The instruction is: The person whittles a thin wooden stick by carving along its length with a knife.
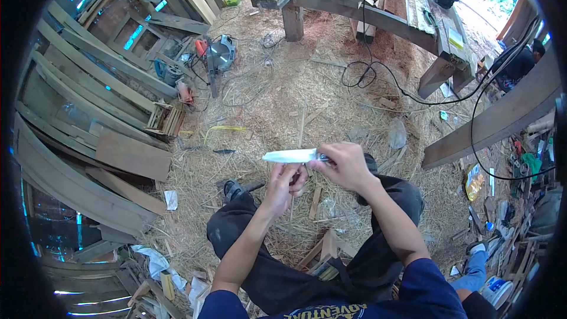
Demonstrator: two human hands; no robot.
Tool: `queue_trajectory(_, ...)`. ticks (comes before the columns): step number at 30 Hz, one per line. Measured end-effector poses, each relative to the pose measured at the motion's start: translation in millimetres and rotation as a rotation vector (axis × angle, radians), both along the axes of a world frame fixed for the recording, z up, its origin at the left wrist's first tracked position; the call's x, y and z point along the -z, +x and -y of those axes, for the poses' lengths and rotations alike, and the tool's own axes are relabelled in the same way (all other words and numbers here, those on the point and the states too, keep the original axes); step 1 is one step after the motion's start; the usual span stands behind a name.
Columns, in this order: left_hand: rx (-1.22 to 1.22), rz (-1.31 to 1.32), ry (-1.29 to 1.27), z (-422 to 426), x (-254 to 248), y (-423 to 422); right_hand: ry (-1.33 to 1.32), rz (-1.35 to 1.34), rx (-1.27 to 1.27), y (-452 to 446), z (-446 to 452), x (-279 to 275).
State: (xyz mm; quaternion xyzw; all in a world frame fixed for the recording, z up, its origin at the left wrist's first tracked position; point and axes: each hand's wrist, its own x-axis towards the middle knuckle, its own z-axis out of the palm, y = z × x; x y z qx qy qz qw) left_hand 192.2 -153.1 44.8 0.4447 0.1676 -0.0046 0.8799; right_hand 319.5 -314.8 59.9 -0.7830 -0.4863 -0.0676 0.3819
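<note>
My right hand [344, 165] is closed around the handle of a knife, its broad, bright blade [289, 156] pointing left. Just under the blade, my left hand [283, 186] is curled with its fingers pinched together. What those fingers hold is too small and hidden to make out. A thin pale wooden strip [302, 123] shows beyond the blade, roughly in line with my left hand; I cannot tell whether it is held or lies on the ground. Both hands are above the floor between my bent knees.
Shavings cover the floor [266, 106]. A circular saw [221, 53] and other power tools lie at upper left, near leaning boards [88, 82]. A wooden workbench [378, 18] stands ahead, with cables trailing off it. A post [490, 124] rises at right; another person [520, 65] sits behind it.
</note>
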Motion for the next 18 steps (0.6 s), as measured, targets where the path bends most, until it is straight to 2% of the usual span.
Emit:
queue_trajectory(4, -0.013, 0.016, 0.019, 5.2, -1.1, 2.7, -0.065, -0.05, -0.076, -7.1, -0.5, -0.4)
queue_trajectory(11, 0.013, -0.07, -0.027, 7.0, -0.6, 3.5, 0.014, -0.042, -0.115, -0.7, 5.1, 4.6)
queue_trajectory(13, 0.004, -0.034, -0.061, 9.4, 3.5, 3.0, -0.047, -0.044, -0.138, -1.1, 7.7, 5.6)
queue_trajectory(18, 0.024, 0.016, -0.039, 14.6, 6.3, 2.8, 0.008, -0.04, -0.126, 2.4, 13.6, 6.2)
